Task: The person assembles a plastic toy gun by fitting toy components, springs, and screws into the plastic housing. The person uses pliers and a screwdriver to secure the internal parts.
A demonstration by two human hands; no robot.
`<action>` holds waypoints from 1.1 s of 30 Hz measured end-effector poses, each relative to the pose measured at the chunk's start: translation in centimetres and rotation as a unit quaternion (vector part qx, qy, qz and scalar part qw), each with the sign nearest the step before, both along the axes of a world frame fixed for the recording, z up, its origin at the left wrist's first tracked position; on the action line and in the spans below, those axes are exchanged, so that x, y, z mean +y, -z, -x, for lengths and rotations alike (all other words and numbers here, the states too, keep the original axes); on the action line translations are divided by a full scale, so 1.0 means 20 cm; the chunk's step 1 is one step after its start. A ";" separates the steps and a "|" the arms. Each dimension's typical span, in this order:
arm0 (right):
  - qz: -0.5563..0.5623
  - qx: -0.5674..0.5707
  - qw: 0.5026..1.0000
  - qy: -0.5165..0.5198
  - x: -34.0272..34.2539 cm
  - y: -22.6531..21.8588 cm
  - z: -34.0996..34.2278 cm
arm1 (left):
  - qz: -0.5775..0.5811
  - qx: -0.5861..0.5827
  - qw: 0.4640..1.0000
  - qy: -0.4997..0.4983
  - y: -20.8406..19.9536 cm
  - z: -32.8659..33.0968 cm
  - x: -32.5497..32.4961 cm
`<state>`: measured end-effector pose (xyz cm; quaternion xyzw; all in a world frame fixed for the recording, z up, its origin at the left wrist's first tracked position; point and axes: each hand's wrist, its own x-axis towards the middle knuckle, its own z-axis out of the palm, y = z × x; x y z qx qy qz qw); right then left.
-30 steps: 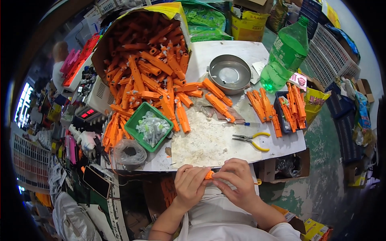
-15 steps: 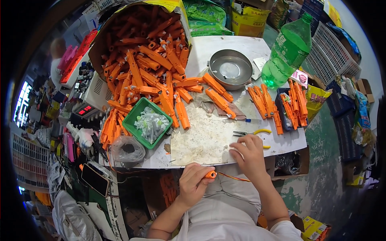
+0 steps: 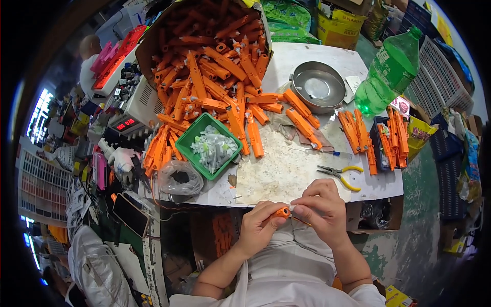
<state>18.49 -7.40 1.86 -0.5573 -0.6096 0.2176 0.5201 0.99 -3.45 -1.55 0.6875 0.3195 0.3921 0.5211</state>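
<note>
At 6 o'clock below the table (image 3: 378,187), left hand (image 3: 258,227) and right hand (image 3: 322,210) both pinch one orange part (image 3: 281,212); yellow-handled pliers (image 3: 340,174) at 1 o'clock

A worn green floor (image 3: 424,204) is being crowded by white wire baskets (image 3: 440,77); daylight is being admitted through windows (image 3: 38,115) at left.

White table (image 3: 381,187) w/ orange parts (image 3: 215,77), pliers (image 3: 340,174), steel bowl (image 3: 319,87).
</note>
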 end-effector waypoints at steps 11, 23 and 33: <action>-0.053 -0.091 0.994 0.022 -0.03 0.00 0.02 | -0.041 0.046 0.998 0.031 -0.03 0.01 0.02; -0.026 -0.033 0.999 0.018 -0.08 0.05 0.02 | -0.231 0.092 0.969 -0.007 -0.05 -0.01 0.02; -0.121 -0.158 0.977 -0.076 -0.08 0.01 -0.11 | 0.037 0.043 0.989 0.136 -0.07 0.01 0.00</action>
